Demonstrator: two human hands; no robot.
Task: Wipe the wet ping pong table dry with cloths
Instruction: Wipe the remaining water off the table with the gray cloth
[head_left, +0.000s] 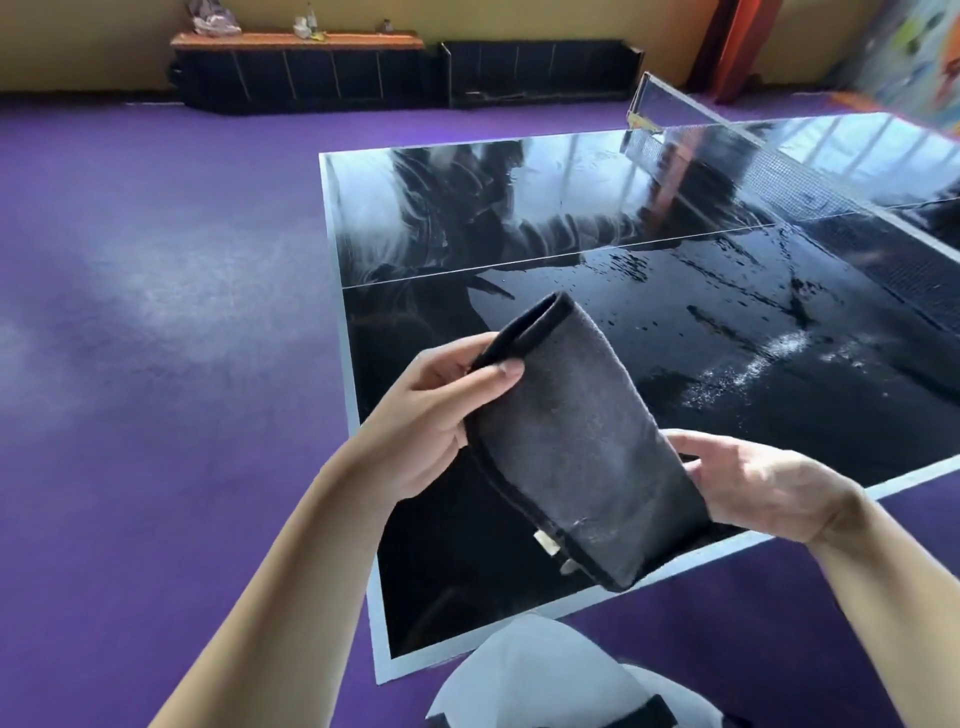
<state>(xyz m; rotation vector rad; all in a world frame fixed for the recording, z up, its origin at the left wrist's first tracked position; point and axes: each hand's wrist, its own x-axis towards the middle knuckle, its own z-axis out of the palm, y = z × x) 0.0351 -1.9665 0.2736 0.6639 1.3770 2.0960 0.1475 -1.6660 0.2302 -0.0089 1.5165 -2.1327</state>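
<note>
Above the one wet table (675, 364), left hand (431, 415) and right hand (769, 488) each grip one folded grey cloth (576, 441).

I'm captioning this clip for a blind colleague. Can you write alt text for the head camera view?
Two bare hands hold a folded grey cloth above a wet black ping pong table, the left hand pinching its upper edge and the right hand gripping its lower side. Water droplets and streaks glisten on the table near the net; purple floor surrounds it.
</note>
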